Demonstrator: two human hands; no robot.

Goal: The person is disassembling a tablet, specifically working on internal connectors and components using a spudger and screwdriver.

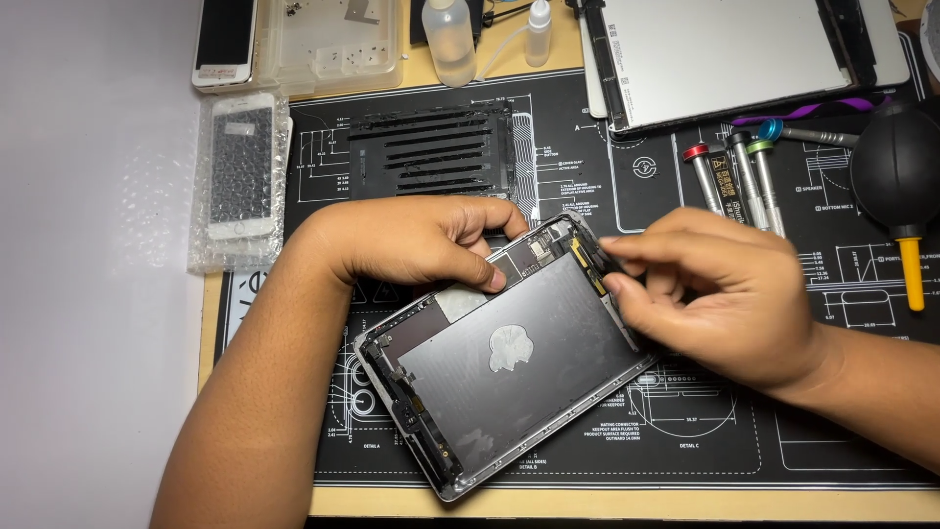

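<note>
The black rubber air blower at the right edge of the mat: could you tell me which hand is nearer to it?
Right. The right hand lies just left of and below the air blower; the left hand is farther left, across the tablet shell.

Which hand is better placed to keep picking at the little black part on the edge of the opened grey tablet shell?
Probably the right hand: its fingertips already pinch that small black part. The left hand braces the opened grey tablet shell.

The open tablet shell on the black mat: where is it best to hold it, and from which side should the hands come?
Hold the open tablet shell by its bare metal rim, probably the long lower-left edge, coming from the near side. The shell lies tilted on the black mat with its inside facing up, so parts and cables stay exposed along the ends. The left hand and right hand already crowd the far corner.
</note>
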